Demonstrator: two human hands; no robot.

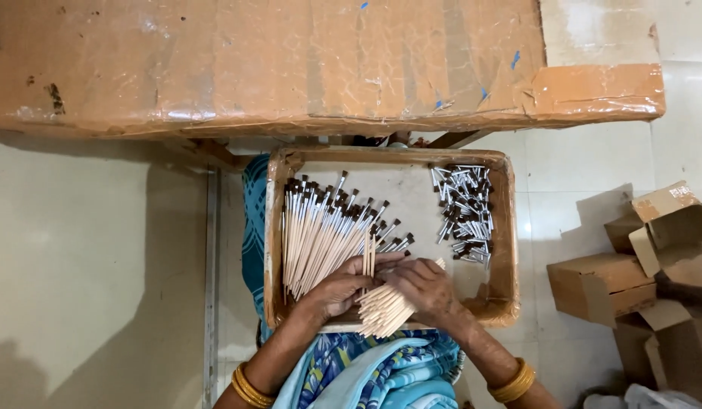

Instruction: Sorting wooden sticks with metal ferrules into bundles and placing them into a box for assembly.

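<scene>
Tray [279,227]: one, cardboard, set on the lap below one taped table [290,68].
Finished brushes [321,235]: one pile at tray left, too many to be counted.
Metal ferrules [466,216]: one heap, right.
Left hand [337,291]: closed on bare sticks [383,309].
Right hand [425,288]: closed on the same bundle.
Boxes [646,265]: several, on the floor.

The left hand [337,291] and right hand [423,291] together clasp a bundle of sticks [385,309] over the near edge of a tray [504,227]. Left of the grip lie finished brushes [321,231]; beyond it to the right, loose metal tips [464,212]. Cardboard boxes [631,280] sit far right.
</scene>
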